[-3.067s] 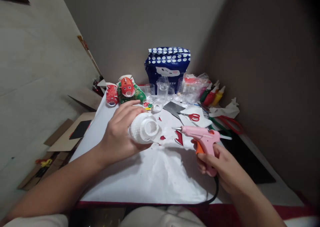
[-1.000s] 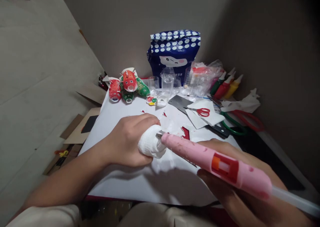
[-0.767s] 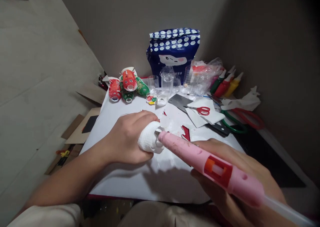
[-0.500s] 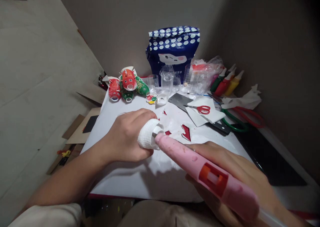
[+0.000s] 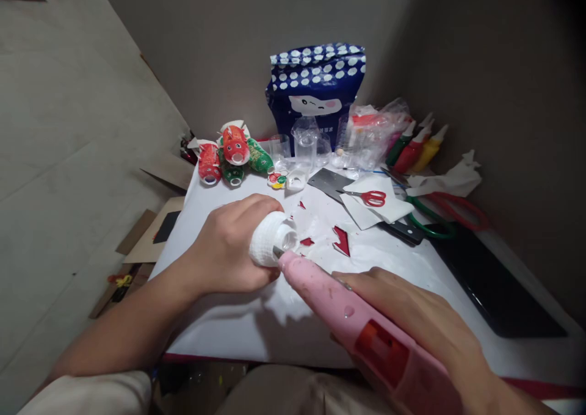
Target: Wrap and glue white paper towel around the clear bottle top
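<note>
Wrapped in white textured material, a small bottle (image 5: 266, 239) with a clear open mouth points toward the right. My left hand (image 5: 231, 241) is closed around it from the left. My right hand (image 5: 412, 311) grips a pink hot glue gun (image 5: 334, 296) with an orange-red window in its side. The gun's metal tip touches or nearly touches the wrapping beside the bottle's mouth. Behind the hands, red cut pieces (image 5: 341, 241) lie on the white table covering (image 5: 220, 335).
Red and green fish figures (image 5: 234, 143) stand at the back left. A blue bag (image 5: 315, 97), clear plastic cups, and paint bottles (image 5: 412, 152) are at the back. Red scissors (image 5: 373, 198) lie on white paper; a black tablet-like slab (image 5: 499, 287) is on the right.
The glue gun has moved slightly left and its tip has shifted from the bottle's mouth to the near side of the wrapping. The bottle has turned a little, showing more of its mouth.
</note>
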